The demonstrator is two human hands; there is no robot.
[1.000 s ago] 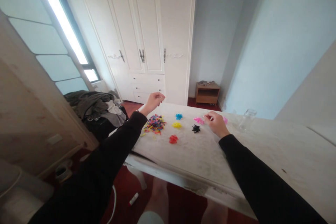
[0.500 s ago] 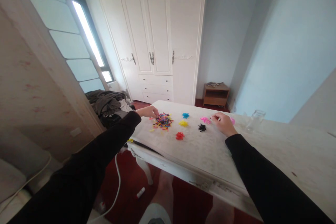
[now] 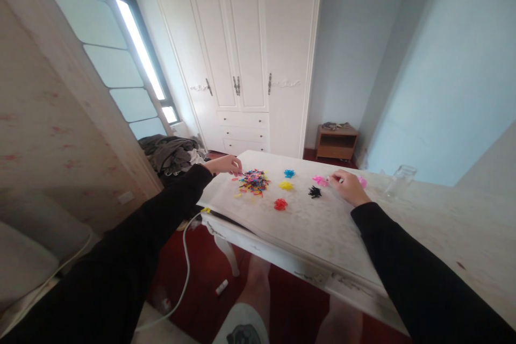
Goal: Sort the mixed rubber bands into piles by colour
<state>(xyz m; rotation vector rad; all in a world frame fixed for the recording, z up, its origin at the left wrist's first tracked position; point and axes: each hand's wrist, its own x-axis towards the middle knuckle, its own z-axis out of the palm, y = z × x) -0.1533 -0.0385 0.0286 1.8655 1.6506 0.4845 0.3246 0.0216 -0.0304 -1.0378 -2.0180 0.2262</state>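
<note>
My left hand (image 3: 226,165) is at the left edge of a mixed pile of small rubber bands (image 3: 255,182) in many colours. Its fingers are curled with the tips close together; whether a band is between them is too small to see. My right hand (image 3: 347,186) makes a pinch just right of a small pink pile of bands (image 3: 320,180), and what it holds, if anything, is hidden. Between the hands lie single-colour piles: blue bands (image 3: 289,173), yellow bands (image 3: 286,185), red bands (image 3: 280,204) and black bands (image 3: 315,192).
More pink bands (image 3: 362,181) show behind my right hand. A clear glass jar (image 3: 402,180) stands further right on the white table (image 3: 322,231). A white cable (image 3: 186,258) hangs by the table's left corner. Clothes (image 3: 171,153) are heaped beyond it, and a wardrobe (image 3: 250,37) stands behind.
The view has shifted slightly, moving everything a little right and up in the picture. My left fingers have drawn back slightly from the mixed pile. My right hand stays by the pink bands.
</note>
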